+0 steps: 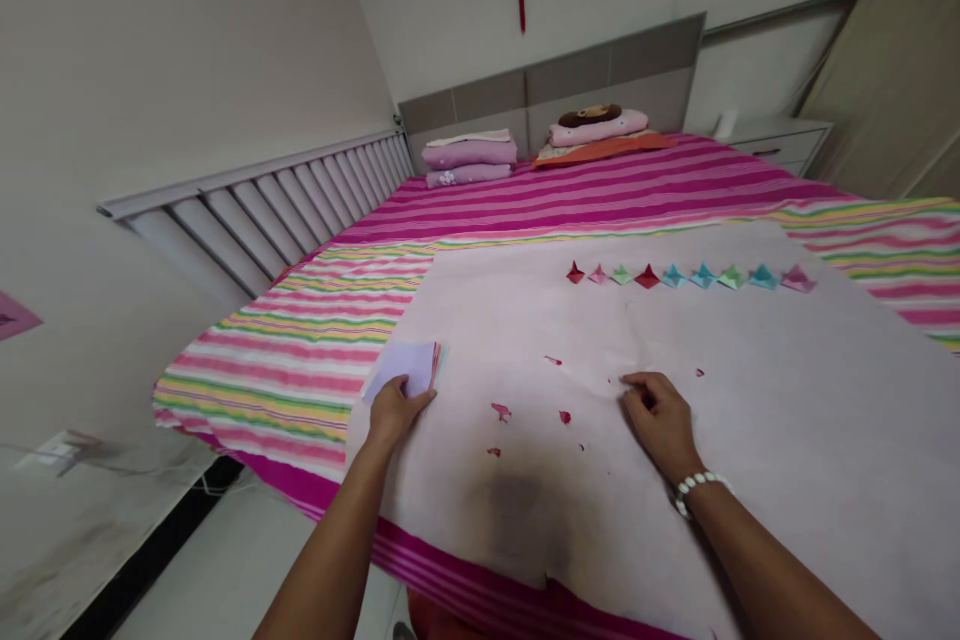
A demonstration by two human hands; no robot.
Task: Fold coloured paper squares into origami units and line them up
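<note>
My left hand [396,412] is at the left of the pale sheet, its fingers and thumb closed on the near edge of a stack of coloured paper [409,360]. The top paper is lilac, and red and pale blue edges show at the right side. My right hand [660,420], with a white bead bracelet at the wrist, rests on the sheet with its fingers curled; I see nothing in them. A tiny dark scrap lies just left of its fingertips. Torn red scraps [565,417] lie between my hands, and another red scrap [700,373] is to the right.
A row of several small folded paper shapes [649,276], red, pink, green and blue, stands toward the back of the pale sheet [495,300]. Beneath is a bed with a striped cover [300,340]. Folded bedding [469,155] lies by the headboard, and a slatted rail [277,205] borders the left.
</note>
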